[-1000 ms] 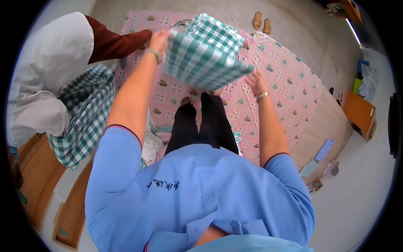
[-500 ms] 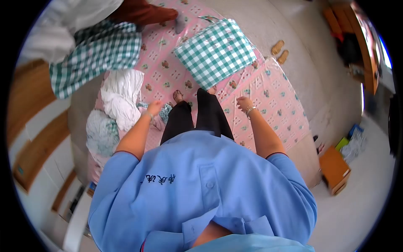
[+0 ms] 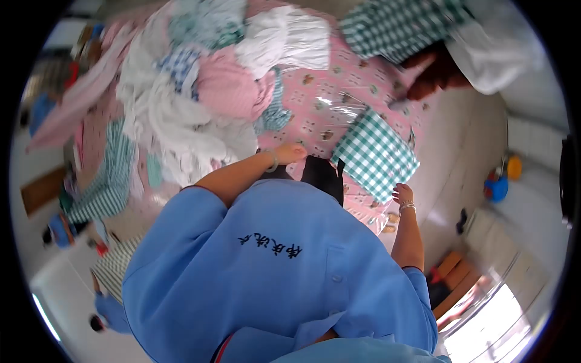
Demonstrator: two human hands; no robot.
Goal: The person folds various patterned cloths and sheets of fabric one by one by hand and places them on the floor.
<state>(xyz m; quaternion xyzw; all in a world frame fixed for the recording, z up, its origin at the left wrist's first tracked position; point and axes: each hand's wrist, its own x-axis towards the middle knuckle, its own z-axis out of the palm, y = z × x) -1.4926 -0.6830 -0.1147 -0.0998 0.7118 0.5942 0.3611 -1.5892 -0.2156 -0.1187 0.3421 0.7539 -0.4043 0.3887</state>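
My left hand (image 3: 293,152) hangs in front of my body with its fingers curled in, and I see nothing in it. Beyond it lie a crumpled pink cloth (image 3: 233,88) and a small teal checked cloth (image 3: 276,106). My right hand (image 3: 403,194) hangs with its fingers somewhat apart, holding nothing. In view it is at the near corner of a folded green-and-white checked cloth (image 3: 374,151), which lies flat on the pink patterned floor sheet (image 3: 311,91). Whether that hand touches the cloth I cannot tell.
White crumpled linen (image 3: 181,130) is heaped on my left, with a striped green cloth (image 3: 115,175) beside it. At the upper right, a person's sleeve (image 3: 496,48) is next to another green checked cloth (image 3: 402,27). Two more people (image 3: 112,311) are at the far left. Slippers (image 3: 390,224) lie on my right.
My view has turned left, so the linen heap now shows and the folded checked cloth has shifted right in view. My right hand now appears beside that cloth.
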